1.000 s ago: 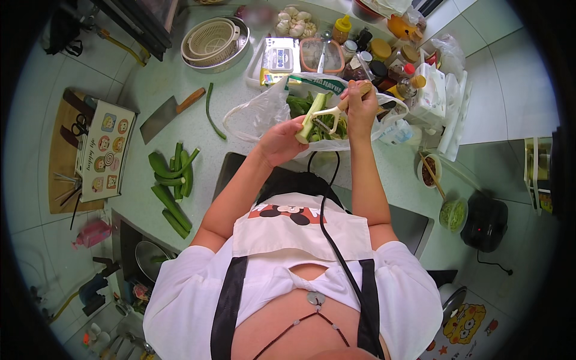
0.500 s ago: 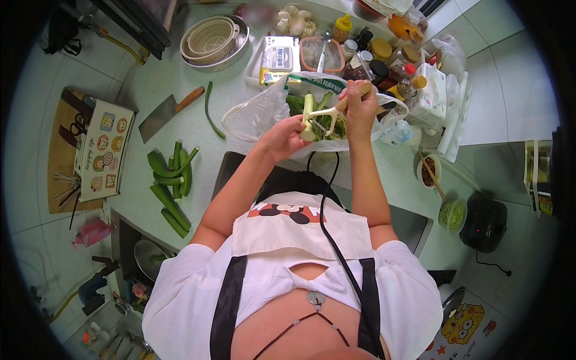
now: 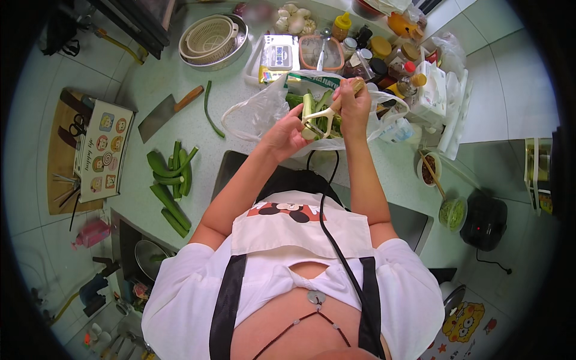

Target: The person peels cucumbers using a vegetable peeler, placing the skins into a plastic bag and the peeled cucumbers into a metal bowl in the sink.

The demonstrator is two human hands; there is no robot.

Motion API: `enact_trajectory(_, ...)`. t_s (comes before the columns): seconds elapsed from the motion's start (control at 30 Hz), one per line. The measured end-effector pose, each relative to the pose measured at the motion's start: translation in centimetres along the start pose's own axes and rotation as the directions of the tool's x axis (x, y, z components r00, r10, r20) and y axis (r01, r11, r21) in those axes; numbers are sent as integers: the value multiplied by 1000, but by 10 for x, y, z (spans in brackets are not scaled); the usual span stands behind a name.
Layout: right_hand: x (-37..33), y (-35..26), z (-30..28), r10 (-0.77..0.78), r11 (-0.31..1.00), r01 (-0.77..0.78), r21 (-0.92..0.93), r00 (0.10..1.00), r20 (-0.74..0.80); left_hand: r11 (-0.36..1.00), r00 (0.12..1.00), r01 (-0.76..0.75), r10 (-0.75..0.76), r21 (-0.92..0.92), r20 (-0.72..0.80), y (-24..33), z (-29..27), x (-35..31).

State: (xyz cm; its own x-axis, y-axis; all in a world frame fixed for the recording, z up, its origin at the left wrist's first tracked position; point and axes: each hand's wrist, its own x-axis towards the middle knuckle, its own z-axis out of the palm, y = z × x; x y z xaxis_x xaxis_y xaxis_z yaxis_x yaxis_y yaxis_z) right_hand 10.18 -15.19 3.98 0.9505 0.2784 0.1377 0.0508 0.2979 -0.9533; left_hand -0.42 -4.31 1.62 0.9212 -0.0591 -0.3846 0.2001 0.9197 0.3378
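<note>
My left hand (image 3: 284, 137) is closed around the lower part of a pale green, peeled, stick-shaped vegetable (image 3: 308, 107), which stands nearly upright. In my right hand (image 3: 355, 111) is a peeler (image 3: 328, 113) with a wooden handle and a cream forked head. Its head rests at the vegetable's near end, close to my left fingertips. Both hands work over a white translucent plastic bag (image 3: 255, 114) spread open on the counter. Green peelings (image 3: 336, 128) lie inside it, partly hidden by the hands and peeler.
Left on the counter are several long green vegetables (image 3: 171, 201), a cleaver (image 3: 165, 113) and a thin green strip (image 3: 208, 108). Behind stand nested colanders (image 3: 210, 39), garlic (image 3: 295, 21) and jars (image 3: 380, 48). A black cable (image 3: 324, 222) crosses my apron. Bowls (image 3: 452, 215) stand at right.
The peeler has moved slightly down along the vegetable toward its near end, and my right hand has shifted a little left and nearer. My left hand keeps its hold.
</note>
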Motion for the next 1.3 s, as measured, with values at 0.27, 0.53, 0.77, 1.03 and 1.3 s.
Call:
enact_trajectory(0.27,0,14,-6,1,999,0,38,999,-36,980,987,61,-87,190,131,-4,-16,-1)
enact_trajectory(0.53,3,8,-5,-30,1000,30,0,999,-28,996,972,68,-78,52,221,1,-17,2)
enact_trajectory(0.77,1,11,-5,-39,999,39,-5,998,-42,994,986,67,-80,90,147,-5,-24,8)
enact_trajectory(1.03,6,26,-9,-23,999,25,43,998,-63,979,995,85,-91,186,27,0,-18,12)
enact_trajectory(1.3,33,47,-37,-54,999,52,-13,988,-142,985,990,128,-120,113,-70,2,-31,9)
